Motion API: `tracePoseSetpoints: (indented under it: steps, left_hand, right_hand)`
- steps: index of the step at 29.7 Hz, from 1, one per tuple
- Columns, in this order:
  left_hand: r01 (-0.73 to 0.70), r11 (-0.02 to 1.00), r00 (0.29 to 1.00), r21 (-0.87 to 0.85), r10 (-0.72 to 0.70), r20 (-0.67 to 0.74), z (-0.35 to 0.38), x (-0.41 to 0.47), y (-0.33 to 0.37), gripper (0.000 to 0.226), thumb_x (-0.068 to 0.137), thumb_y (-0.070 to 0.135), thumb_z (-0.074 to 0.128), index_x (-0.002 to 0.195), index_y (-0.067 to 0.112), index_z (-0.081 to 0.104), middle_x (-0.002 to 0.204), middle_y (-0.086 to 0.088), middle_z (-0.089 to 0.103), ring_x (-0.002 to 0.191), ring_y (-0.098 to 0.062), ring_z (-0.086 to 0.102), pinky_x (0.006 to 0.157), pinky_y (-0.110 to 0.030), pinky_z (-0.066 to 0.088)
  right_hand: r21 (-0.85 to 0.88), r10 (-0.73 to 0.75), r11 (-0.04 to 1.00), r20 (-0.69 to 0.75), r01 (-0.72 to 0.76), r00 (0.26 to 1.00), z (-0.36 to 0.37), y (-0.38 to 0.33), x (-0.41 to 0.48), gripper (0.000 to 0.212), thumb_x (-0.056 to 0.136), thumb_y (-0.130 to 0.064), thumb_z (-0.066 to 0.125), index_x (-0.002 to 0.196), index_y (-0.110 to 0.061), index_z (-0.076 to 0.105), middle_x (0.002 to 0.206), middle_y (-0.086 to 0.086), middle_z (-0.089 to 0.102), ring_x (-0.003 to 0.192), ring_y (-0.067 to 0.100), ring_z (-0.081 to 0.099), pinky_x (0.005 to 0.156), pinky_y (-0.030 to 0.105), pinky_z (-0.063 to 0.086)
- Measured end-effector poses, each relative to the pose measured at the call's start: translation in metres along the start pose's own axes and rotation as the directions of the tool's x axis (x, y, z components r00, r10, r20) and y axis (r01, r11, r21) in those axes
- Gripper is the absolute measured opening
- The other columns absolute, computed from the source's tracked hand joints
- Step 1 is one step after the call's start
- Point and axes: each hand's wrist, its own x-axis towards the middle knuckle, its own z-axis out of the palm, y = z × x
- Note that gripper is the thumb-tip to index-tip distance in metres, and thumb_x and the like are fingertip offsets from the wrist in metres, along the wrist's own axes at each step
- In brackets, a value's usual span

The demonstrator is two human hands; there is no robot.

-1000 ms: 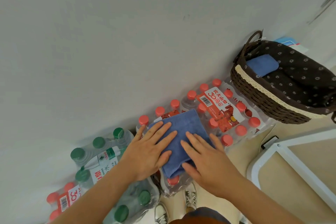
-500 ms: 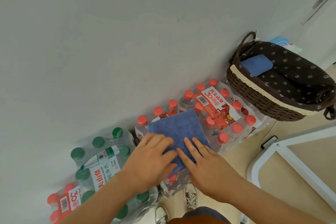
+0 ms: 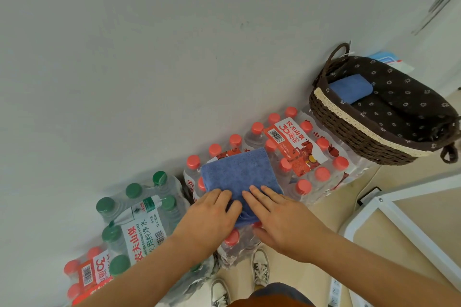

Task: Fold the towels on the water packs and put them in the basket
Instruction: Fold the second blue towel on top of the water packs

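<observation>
water packs (image 3: 309, 157), towel (image 3: 237, 172) edge under 2 hands (image 3: 212, 219) (image 3: 282, 222)

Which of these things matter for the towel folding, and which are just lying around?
In use: blue towel, red-capped water pack under it, basket, folded towel inside it, left hand, right hand.
Lying about: green-capped water pack, white frame, power strip.

The left hand (image 3: 212, 214) and right hand (image 3: 279, 217) cover the near edge of the blue terry towel (image 3: 239, 172). We cannot see the left fingertips, so their hold is unclear. The dark woven basket (image 3: 349, 132) hides part of the folded blue cloth (image 3: 349, 87) behind its rim. The bottom edge cuts off the red-capped bottle pack (image 3: 84, 274) at lower left.
</observation>
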Motion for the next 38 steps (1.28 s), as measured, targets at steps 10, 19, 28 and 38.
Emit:
tracePoseSetpoints:
  steps: [10,19,28,38]
  left_hand:
    - [0.422,0.843,0.907,-0.332,-0.388,0.166,-0.027,0.033,-0.017,0.016,0.071,0.037,0.049,0.077,0.023,0.045,0.063,0.009,0.046,0.052,-0.013,0.041,0.049,-0.029,0.035]
    - [0.366,0.93,0.923,-0.01,-0.362,0.131,-0.019,0.027,0.023,0.03,0.061,0.025,0.07,0.086,0.021,0.055,0.077,0.003,0.053,0.057,-0.017,0.048,0.04,-0.027,0.031]
    - [0.539,0.714,0.84,-0.447,-0.493,0.226,-0.041,0.018,0.03,0.016,0.066,0.032,0.052,0.079,0.025,0.057,0.075,0.015,0.052,0.064,-0.005,0.047,0.056,-0.014,0.03]
    - [0.728,0.502,0.651,-0.467,-0.721,0.239,-0.027,0.033,0.003,0.025,0.092,0.05,0.047,0.098,0.027,0.055,0.071,0.007,0.06,0.061,-0.011,0.052,0.058,-0.027,0.04]
  right_hand:
    - [0.036,0.044,0.999,-0.209,-0.037,0.977,-0.006,0.008,0.02,0.047,0.078,-0.034,0.044,0.121,-0.016,0.055,0.088,-0.006,0.07,0.071,0.015,0.066,0.072,0.032,0.038]
    - [-0.015,-0.23,0.973,-0.147,0.231,0.962,-0.019,0.027,0.031,0.021,0.084,-0.023,0.046,0.099,-0.015,0.059,0.078,-0.001,0.065,0.077,0.019,0.063,0.072,0.033,0.046]
    - [0.373,-0.318,0.898,0.182,0.234,0.93,-0.049,0.054,0.04,0.023,0.096,-0.03,0.038,0.117,-0.024,0.045,0.091,-0.002,0.063,0.07,0.025,0.058,0.057,0.04,0.042]
    - [0.709,-0.109,0.702,0.202,-0.068,0.973,-0.035,0.077,0.067,0.023,0.095,-0.03,0.054,0.118,-0.028,0.058,0.102,-0.006,0.066,0.089,0.01,0.06,0.076,0.028,0.048]
